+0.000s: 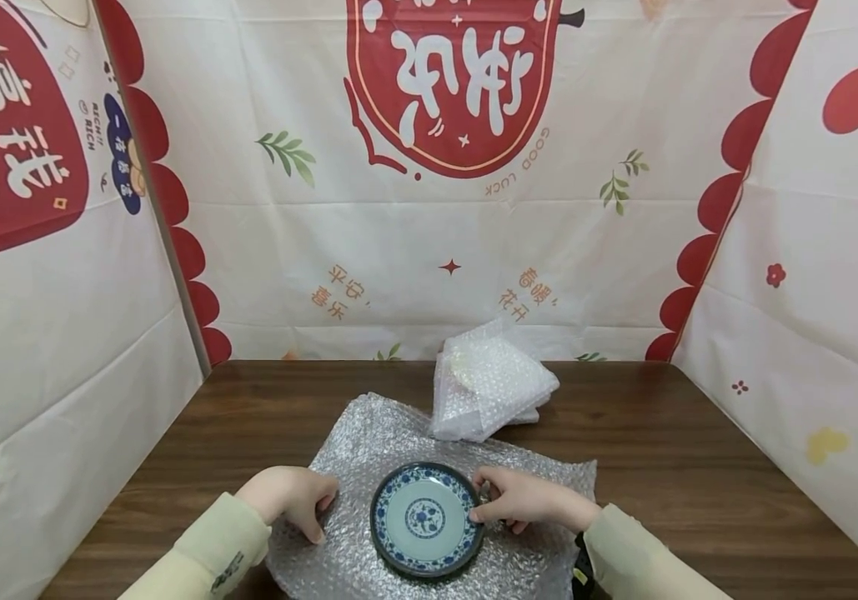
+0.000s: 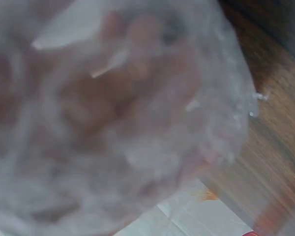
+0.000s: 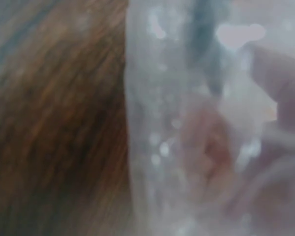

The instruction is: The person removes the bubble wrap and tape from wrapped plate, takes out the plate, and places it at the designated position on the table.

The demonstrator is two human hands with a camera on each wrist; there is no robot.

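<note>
A round blue-and-white patterned plate (image 1: pixel 425 518) with a dark rim sits face up on a spread sheet of bubble wrap (image 1: pixel 368 442). My right hand (image 1: pixel 522 497) grips the plate's right rim, its thumb over the edge and the index finger along the side. On the left side of the sheet rests my left hand (image 1: pixel 293 498), thumb and index finger apart and loosely bent. Bubble wrap (image 2: pixel 152 147) fills most of the left wrist view, with blurred fingers showing through it. In the right wrist view, wrap (image 3: pixel 152 123) likewise partly veils the fingers.
Folded bubble wrap (image 1: pixel 492 379) lies in a pile at the back of the dark wooden table (image 1: pixel 646 442), overlapping the sheet's far edge in the head view. Printed cloth walls (image 1: pixel 429 233) stand behind the table and on both sides. A dark object (image 1: pixel 582 571) shows beside the right sleeve.
</note>
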